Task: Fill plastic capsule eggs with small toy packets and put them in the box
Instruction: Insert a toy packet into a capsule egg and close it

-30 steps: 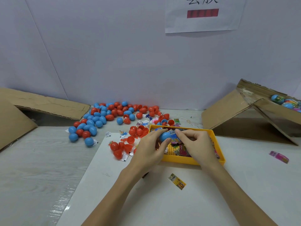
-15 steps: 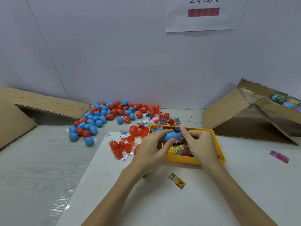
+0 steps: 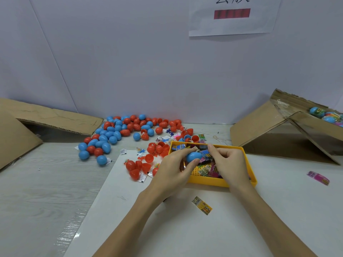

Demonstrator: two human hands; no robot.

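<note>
I hold a blue capsule half (image 3: 194, 157) in my left hand (image 3: 171, 170), just above the far-left part of the yellow tray (image 3: 207, 180), so that anything I drop falls back among the packets rather than onto the desk (image 3: 46, 191). My left fingers (image 3: 182, 152) curl over its top and my thumb presses its near side; it is gripped, not resting. Its long axis lies roughly left to right, the rounded end toward my palm and the open mouth, I judge, facing right toward my other hand, though the rim itself is hidden.

My right hand (image 3: 229, 164) sits just beside it, fingers curled tight and pinching a small toy packet (image 3: 206, 154) at the capsule's right end. The packet is crumpled, and I cannot tell how far in it has gone. I judge this to be the stuffing step, with the mouth turned sideways so that I can push straight in.

The loose blue and red eggs (image 3: 118, 132) lie heaped far left, well apart from the tray. Open red halves (image 3: 141, 166) lie just left of it, handy for closing. The cardboard box (image 3: 289, 127) stands far right with filled eggs (image 3: 316, 111) showing inside. 1 stray packet (image 3: 202, 205) lies near me on the white sheet (image 3: 130, 219).
</note>
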